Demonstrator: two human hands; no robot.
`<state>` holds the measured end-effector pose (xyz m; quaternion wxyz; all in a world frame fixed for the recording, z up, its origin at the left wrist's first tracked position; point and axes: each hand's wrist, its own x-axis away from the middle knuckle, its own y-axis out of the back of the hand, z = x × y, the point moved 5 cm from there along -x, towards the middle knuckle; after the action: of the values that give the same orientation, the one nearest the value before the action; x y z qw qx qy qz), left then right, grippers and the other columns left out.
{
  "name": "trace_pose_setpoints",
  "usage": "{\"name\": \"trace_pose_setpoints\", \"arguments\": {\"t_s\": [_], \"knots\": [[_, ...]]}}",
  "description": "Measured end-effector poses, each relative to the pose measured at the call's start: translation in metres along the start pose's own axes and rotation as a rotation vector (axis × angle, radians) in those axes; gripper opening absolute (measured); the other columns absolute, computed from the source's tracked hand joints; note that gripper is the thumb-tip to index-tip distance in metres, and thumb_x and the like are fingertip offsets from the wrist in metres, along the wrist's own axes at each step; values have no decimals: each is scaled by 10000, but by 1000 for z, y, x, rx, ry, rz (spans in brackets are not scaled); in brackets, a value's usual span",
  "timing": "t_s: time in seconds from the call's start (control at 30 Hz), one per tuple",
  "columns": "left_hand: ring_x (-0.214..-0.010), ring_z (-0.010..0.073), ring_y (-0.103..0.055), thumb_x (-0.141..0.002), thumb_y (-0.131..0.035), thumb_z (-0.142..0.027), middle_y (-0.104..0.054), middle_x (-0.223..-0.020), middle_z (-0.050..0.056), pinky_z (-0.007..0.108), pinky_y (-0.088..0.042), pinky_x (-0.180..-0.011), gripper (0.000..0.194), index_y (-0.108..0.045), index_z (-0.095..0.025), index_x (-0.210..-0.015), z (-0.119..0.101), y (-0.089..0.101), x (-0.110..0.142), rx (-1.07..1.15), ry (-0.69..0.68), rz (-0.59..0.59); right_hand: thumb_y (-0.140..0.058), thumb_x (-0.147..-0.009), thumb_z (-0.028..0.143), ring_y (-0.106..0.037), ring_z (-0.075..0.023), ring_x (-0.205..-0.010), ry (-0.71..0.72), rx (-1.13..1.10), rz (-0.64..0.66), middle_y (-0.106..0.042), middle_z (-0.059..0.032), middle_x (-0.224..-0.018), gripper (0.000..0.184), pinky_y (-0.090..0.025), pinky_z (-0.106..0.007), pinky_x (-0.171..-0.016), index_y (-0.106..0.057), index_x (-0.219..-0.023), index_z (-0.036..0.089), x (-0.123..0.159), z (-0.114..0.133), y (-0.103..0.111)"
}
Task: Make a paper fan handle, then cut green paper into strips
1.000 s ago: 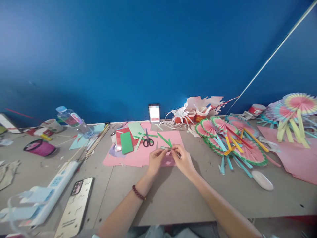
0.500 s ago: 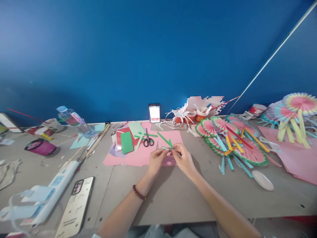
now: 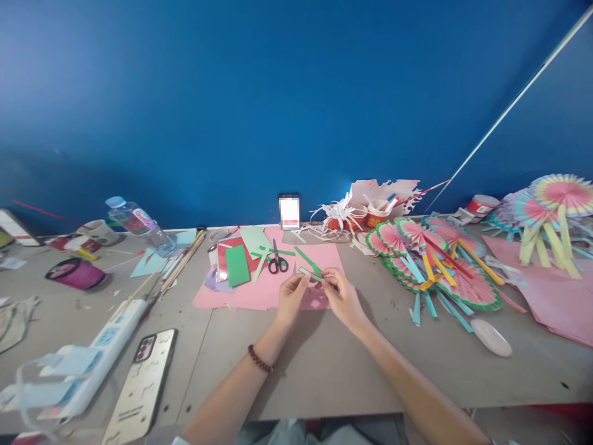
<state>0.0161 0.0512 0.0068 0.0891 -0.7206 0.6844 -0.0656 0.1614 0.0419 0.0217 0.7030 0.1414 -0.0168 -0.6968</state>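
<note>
Above the pink paper [image 3: 319,252], both my hands pinch a narrow green paper strip [image 3: 309,272] whose pale side partly shows. My left hand [image 3: 291,299] is closed on its left part, thumb against fingertips. My right hand [image 3: 343,298] is closed on the right part, close to my left fingertips. A brighter green length [image 3: 306,258] runs up and left from the right fingers; whether it belongs to the same strip I cannot tell. Black scissors [image 3: 278,264] lie just beyond my left hand, beside a green paper rectangle [image 3: 238,266].
Folded paper fans [image 3: 467,285] with coloured strips lie to the right, near a white oval object [image 3: 491,337]. A phone [image 3: 141,386] and power strip [image 3: 104,355] lie at left, a water bottle [image 3: 141,224] behind them. A small screen [image 3: 290,211] leans on the wall.
My fingertips have moved slightly apart, and more of the strip's pale side shows between them. The bright green length has shifted; its small V-shaped bend no longer shows.
</note>
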Motion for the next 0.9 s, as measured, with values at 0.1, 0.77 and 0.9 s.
{"name": "trace_pose_setpoints", "arguments": {"t_s": [0.1,0.77,0.9], "knots": [[-714,179,-627,-755,-766,-452,-715,-748,47,322,-511,-748,271,-743,-184,-730,-4,-4,1,11,-20,52,-511,-869,340,-695,-193,-710,1,1,-18,-745,-19,-764,171,-527,-277,-581,-538,-1010,247,0,0,1],[-718,183,-650,-720,-766,-419,-758,-736,53,290,-503,-689,219,-778,-204,-680,-8,-4,3,-80,-5,-18,-471,-901,341,-722,-208,-793,33,25,18,-744,-46,-840,207,-537,-296,-645,-519,-1075,240,2,6,-2],[-719,183,-649,-717,-770,-405,-768,-762,63,286,-497,-675,211,-785,-196,-695,-7,-4,2,-69,3,-19,-467,-896,320,-724,-205,-805,53,33,2,-743,-53,-864,203,-545,-307,-688,-526,-1068,228,2,7,-1]]}}
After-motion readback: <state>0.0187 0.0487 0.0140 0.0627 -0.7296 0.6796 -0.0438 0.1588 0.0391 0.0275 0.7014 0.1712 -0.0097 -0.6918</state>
